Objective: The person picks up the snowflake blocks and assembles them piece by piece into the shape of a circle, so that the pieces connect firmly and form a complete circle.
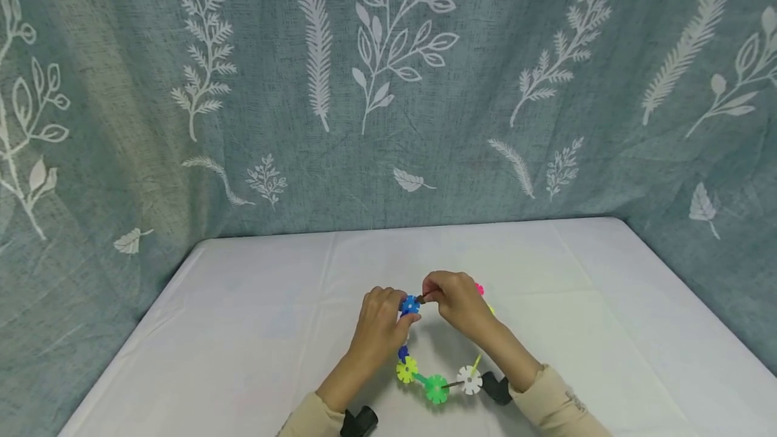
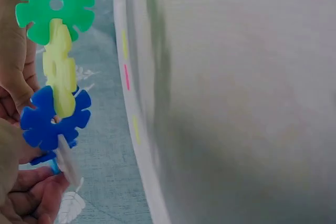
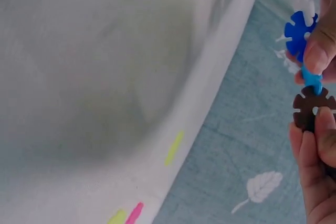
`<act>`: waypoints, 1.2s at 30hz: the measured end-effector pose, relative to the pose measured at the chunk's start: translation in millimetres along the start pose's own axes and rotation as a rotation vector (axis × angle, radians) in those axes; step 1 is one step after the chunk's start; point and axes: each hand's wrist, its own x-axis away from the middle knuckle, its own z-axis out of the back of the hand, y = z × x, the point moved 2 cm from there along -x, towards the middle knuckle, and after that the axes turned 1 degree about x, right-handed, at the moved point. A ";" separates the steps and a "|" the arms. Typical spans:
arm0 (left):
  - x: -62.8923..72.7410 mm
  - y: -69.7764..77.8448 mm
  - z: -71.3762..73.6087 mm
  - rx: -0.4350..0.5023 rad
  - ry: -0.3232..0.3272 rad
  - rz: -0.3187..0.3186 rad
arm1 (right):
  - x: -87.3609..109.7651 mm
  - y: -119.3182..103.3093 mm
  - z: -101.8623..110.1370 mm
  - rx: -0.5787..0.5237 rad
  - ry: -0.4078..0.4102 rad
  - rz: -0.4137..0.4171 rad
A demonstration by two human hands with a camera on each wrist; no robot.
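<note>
Flower-shaped interlocking discs form a loose chain above the white table. My left hand [image 1: 382, 319] pinches its blue end, where a dark blue disc [image 3: 296, 36] meets a light blue disc [image 3: 312, 81]. Opposite it, my right hand [image 1: 458, 299] pinches a brown disc [image 3: 303, 106] whose edge meets the light blue one; how deep the slots sit cannot be told. Below the left hand hang a yellow disc [image 1: 403, 373], a green disc [image 1: 432, 392] and a white disc [image 1: 465, 386]. In the left wrist view, a white disc [image 2: 69, 167] seen edge-on joins a blue disc [image 2: 38, 125].
A white cloth covers the table [image 1: 261, 329]. Behind it hangs a blue-green curtain [image 1: 261, 86] with white leaf prints. Pink [image 1: 480, 288] and yellow [image 1: 491, 309] pieces show past the right hand. Black wrist devices [image 1: 359, 422] sit by both sleeves.
</note>
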 end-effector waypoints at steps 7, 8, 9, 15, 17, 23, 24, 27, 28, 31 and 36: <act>1.1 1.7 0.4 -0.068 0.016 -0.059 | 1.1 -5.8 -1.4 0.080 -0.028 0.017; 1.0 1.7 0.7 -0.074 0.015 -0.055 | 1.1 -5.4 -1.6 0.085 -0.041 0.019; 1.1 1.6 0.8 -0.078 0.011 -0.050 | 1.4 -4.9 -1.6 0.079 -0.052 0.013; -0.4 3.3 5.3 -0.167 -0.029 -0.017 | 1.8 -0.4 -1.5 0.029 -0.129 0.032; -1.4 4.0 8.3 -0.215 -0.035 -0.006 | 1.8 1.8 -3.2 -0.003 -0.147 0.022; -6.9 4.5 12.3 -0.142 -0.002 -0.001 | 1.7 3.4 -7.2 -0.023 -0.127 0.012; -8.0 4.2 11.6 -0.122 -0.001 -0.006 | 1.4 2.8 -7.7 -0.024 -0.121 0.015; -9.5 3.6 9.6 -0.083 -0.016 -0.013 | 0.5 2.4 -9.5 -0.029 -0.121 0.022; -9.3 3.3 9.0 -0.082 -0.021 -0.012 | 0.0 2.9 -9.4 -0.034 -0.121 0.014; -7.9 2.8 8.6 -0.081 -0.020 -0.008 | -3.3 9.9 -6.9 -0.025 -0.102 -0.074; -4.5 2.2 8.1 -0.079 0.003 -0.017 | -10.6 34.7 0.5 0.126 -0.113 -0.396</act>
